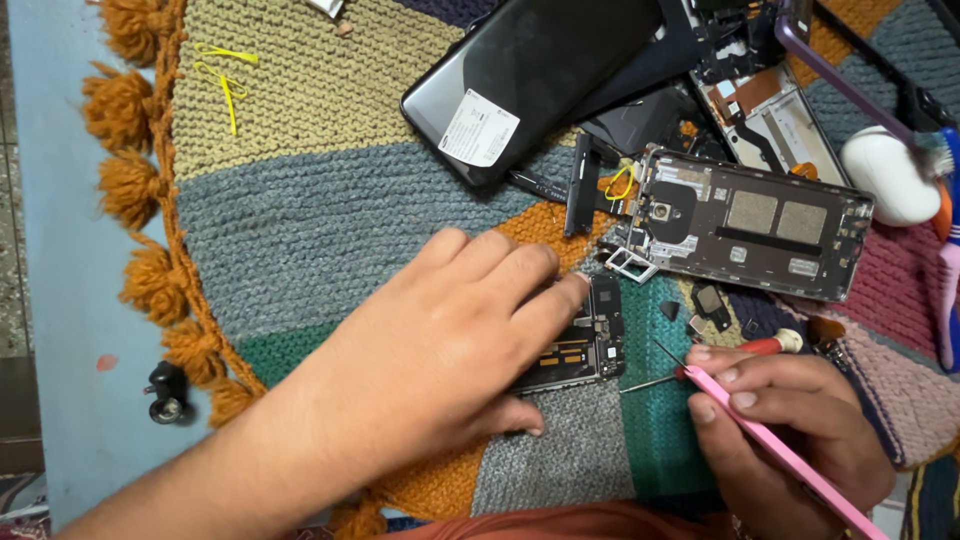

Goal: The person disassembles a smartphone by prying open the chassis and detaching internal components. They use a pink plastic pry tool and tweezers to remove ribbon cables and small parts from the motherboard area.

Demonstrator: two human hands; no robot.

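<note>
My left hand [440, 345] lies flat over a small phone circuit board [590, 340] on the knitted mat, fingers pressing it down; only the board's right end shows. My right hand [790, 425] grips pink tweezers [780, 445] together with a red-handled screwdriver [745, 352], the metal tips pointing left at the board's right edge. An opened phone frame [750, 225] with its inner parts showing lies just above. A silver SIM tray [630, 265] rests by the frame's left corner.
A black phone back cover [530, 75] with a white sticker sits at the top. More dismantled phone parts [770, 120] lie top right, beside a white earbud case [890, 175]. Yellow ties [228, 75] rest top left. The striped knitted mat [320, 215] has orange tassels; a small black part [165, 392] lies off it.
</note>
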